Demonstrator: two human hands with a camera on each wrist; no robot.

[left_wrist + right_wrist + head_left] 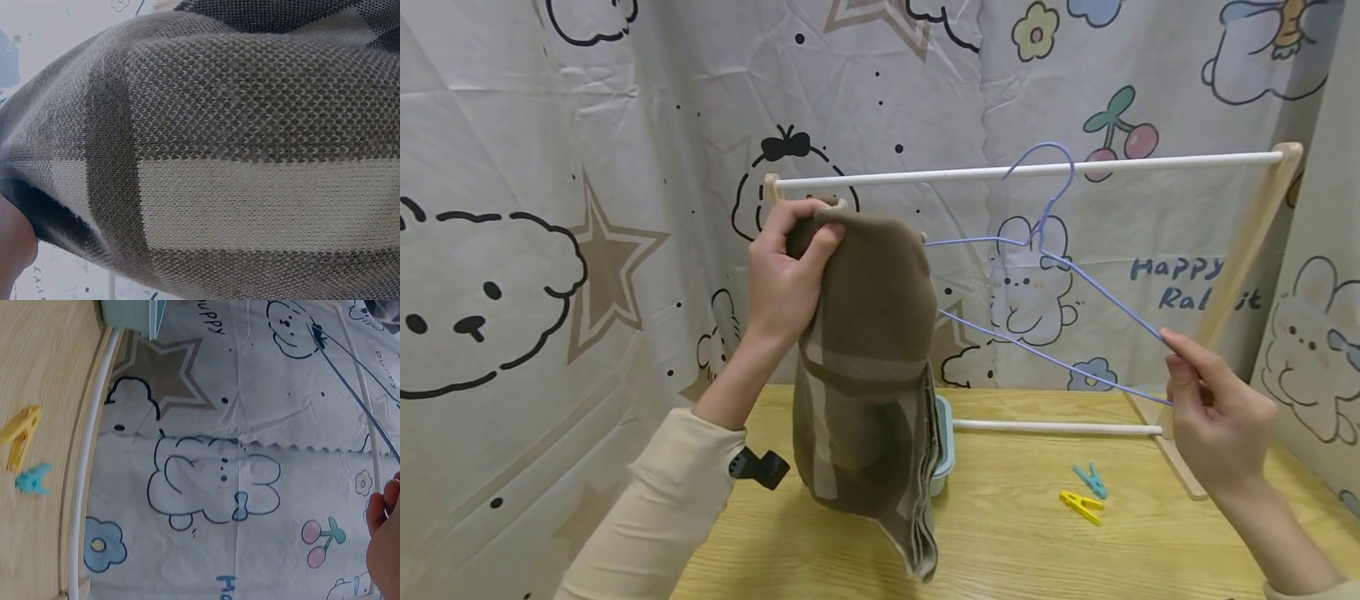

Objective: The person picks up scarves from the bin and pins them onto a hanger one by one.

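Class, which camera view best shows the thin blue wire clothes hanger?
The head view: the hanger shows its hook, shoulders and lower bar, one end hidden by the brown plaid knitted cloth. The right wrist view shows only two thin bars, cut by the frame edge; the left wrist view, nothing certain.

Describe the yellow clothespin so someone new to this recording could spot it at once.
On the wood-grain table, find the white-barred rack. In the head view, the yellow clothespin lies in front of its lower bar, beside the turquoise clothespin. Colour sets it apart, and it lies farther from the bar.
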